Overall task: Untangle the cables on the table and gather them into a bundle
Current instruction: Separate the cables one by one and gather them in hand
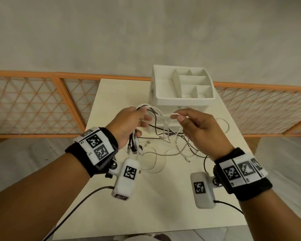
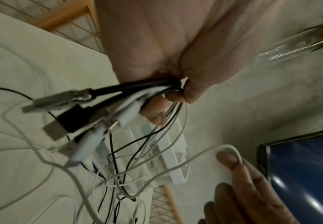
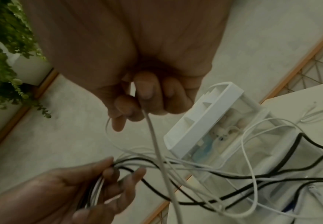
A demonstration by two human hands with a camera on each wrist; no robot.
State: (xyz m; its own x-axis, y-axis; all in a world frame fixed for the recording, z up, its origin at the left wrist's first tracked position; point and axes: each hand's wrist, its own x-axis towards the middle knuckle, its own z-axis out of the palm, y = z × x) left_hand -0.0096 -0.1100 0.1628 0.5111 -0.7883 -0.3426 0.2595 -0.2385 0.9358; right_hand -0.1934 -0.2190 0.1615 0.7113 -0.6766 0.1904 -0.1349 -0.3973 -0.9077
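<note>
Several white and black cables (image 1: 170,136) hang tangled between my two raised hands and trail onto the white table (image 1: 163,206). My left hand (image 1: 134,122) grips a bunch of cable ends, and their USB plugs (image 2: 74,119) stick out below the palm. My right hand (image 1: 182,119) pinches a loop of one white cable (image 3: 157,145) between thumb and fingertips, just right of the left hand. In the right wrist view the left hand (image 3: 99,189) holds black and white strands at lower left. The right-hand fingers (image 2: 233,168) show in the left wrist view with the white loop over one fingertip.
A white compartment organizer (image 1: 182,86) stands at the table's far edge, just behind the hands. An orange-framed lattice fence (image 1: 33,105) runs behind the table. Loose cable loops (image 1: 153,162) lie on the table under the hands. Wrist-camera leads (image 1: 80,200) run along the near table edge.
</note>
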